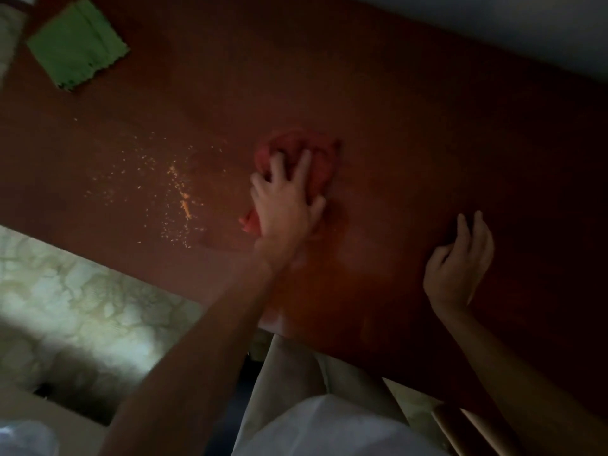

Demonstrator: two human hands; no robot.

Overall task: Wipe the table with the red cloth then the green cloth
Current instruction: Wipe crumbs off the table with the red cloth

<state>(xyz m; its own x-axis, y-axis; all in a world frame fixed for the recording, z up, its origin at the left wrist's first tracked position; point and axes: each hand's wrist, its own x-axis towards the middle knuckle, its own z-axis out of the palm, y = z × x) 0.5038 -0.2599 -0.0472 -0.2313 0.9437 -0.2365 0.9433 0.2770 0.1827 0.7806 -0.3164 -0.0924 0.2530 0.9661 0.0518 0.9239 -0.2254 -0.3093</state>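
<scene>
Your red cloth (297, 156) is bunched up in the middle of the frame, flat on the brown desk (411, 133). Your left hand (284, 200) is pressing down on it with the fingers spread wide, so the cloth sticks out past your fingertips and a little corner peeks out by your wrist. It looks like you are in the first part of the job, the wipe with the red cloth.

That part does not look done yet. Just to the left of the cloth there is a spill of small orange crumbs (179, 192) on the desk. They are spread from the middle left of the frame down toward the desk's edge. The cloth is near them but not on them.

The green cloth (77, 44) lies folded in the upper left of the frame, well apart from both hands. Nobody is touching it, so I think the second wipe has not started.

Your right hand (460, 258) is at the right of the frame, near the desk's edge. It holds nothing. The fingers are loosely curled, and I cannot tell if it rests on the desk or hangs just above it.

Now count: one red cloth, one green cloth, one desk, two hands. The crumbs are too many and too tiny to count.
</scene>
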